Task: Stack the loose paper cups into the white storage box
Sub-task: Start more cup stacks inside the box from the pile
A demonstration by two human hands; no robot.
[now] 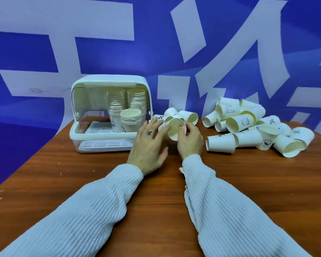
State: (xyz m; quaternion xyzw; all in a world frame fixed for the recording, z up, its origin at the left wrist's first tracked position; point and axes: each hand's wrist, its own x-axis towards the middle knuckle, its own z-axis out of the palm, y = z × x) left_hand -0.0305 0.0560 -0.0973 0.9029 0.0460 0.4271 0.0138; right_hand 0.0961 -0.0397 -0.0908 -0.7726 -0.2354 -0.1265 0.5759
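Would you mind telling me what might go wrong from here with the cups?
1. The right hand holds a cup while the left hand rests against cups beside it; squeezing could dent the paper.
2. The two rear stacks in the box nearly reach its roof, so more cups there may jam or tip them.
3. The pile lies loose on the table; pulling one cup may roll others away.
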